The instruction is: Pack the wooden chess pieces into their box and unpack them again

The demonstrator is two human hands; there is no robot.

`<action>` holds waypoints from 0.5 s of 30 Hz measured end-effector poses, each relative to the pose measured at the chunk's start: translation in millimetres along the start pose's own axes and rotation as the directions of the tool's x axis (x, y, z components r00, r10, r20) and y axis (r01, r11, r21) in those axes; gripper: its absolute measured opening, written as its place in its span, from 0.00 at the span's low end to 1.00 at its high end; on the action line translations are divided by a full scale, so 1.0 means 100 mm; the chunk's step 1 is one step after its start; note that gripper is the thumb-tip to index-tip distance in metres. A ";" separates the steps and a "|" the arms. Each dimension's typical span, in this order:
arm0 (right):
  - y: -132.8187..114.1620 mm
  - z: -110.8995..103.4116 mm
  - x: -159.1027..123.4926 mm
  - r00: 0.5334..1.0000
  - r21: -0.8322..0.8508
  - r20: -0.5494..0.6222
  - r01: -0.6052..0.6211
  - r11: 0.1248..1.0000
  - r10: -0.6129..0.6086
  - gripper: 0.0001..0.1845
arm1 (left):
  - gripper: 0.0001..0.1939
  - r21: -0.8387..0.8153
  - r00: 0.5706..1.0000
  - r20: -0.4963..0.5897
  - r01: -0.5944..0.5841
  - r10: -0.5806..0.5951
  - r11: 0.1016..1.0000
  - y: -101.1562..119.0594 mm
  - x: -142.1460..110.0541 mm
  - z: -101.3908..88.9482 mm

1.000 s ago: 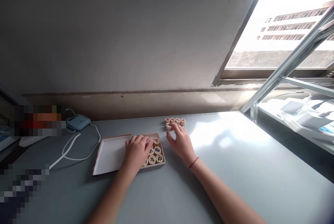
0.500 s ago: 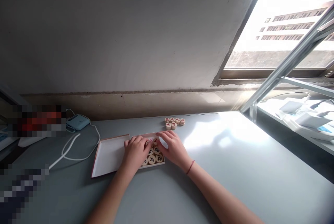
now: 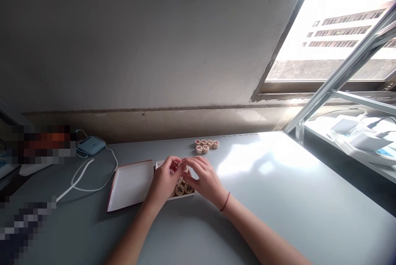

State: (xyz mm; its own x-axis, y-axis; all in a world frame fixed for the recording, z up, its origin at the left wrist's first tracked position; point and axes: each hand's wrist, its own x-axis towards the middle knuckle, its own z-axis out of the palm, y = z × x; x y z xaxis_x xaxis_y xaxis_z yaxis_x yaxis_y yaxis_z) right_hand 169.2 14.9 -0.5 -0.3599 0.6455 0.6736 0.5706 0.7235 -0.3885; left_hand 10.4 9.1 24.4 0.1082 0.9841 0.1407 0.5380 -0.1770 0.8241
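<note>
An open box [image 3: 180, 198] of Chinese chess pieces [image 3: 180, 190] lies on the grey table, with black characters on the near discs. My left hand [image 3: 164, 177] is over the box's left half, thumb and fingers pinched together. My right hand [image 3: 208, 178] curves in from the right, and its fingertips meet the left ones above the box. Between the fingertips sits a round chess piece [image 3: 186, 169], mostly covered by the fingers. The hands hide the box's far part. Joined along the left side is the white-lined box lid [image 3: 131, 186], lying flat.
Short stacks of red-marked chess pieces [image 3: 203, 146] stand behind the box. A light blue device [image 3: 91, 145] with a white cable [image 3: 81, 174] lies at the far left. The wall [image 3: 148, 50] rises behind the table, and a metal frame [image 3: 340, 73] slants up on the right.
My left hand has lifted slightly and moved right, its fingers now pinched beside my right fingertips. My right fingers have closed in over the box. The red stacks and lid stay put.
</note>
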 end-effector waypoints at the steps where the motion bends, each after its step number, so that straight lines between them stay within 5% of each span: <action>1: 0.01 -0.01 0.01 1.000 -0.007 -0.011 -0.006 1.000 0.006 0.11 | 0.15 0.004 1.000 0.001 0.000 0.000 1.000 0.01 0.00 0.00; 4: 0.15 -0.08 0.01 0.982 -0.076 -0.111 -0.163 0.984 0.155 0.08 | 0.15 0.164 0.997 -0.058 -0.038 0.048 0.986 -0.04 0.01 -0.02; 7: 0.38 -0.20 -0.01 0.886 -0.205 -0.199 -0.455 0.867 0.418 0.06 | 0.15 0.456 0.990 -0.115 -0.023 0.085 0.890 -0.13 0.02 -0.02; 9: 0.52 -0.26 -0.04 0.817 -0.329 -0.145 -0.572 0.751 0.559 0.06 | 0.14 0.590 0.995 -0.093 0.017 0.047 0.807 -0.16 0.02 -0.02; 12: 0.62 -0.31 -0.08 0.724 -0.470 -0.034 -0.619 0.629 0.688 0.07 | 0.16 0.670 1.000 -0.023 0.020 -0.007 0.742 -0.18 -0.01 0.01; 15: 0.64 -0.29 -0.09 0.706 -0.513 -0.002 -0.608 0.606 0.708 0.10 | 0.17 0.690 1.000 0.002 0.008 -0.012 0.724 -0.20 -0.02 0.04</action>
State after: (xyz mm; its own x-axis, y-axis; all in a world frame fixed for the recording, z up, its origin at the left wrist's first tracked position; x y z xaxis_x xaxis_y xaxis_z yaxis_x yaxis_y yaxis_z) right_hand 230.4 47.7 -12.7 0.1512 0.9676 0.2023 0.9433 -0.0800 -0.3222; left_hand 2.7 10.5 5.5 0.1033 0.9862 0.1293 0.9669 -0.1301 0.2195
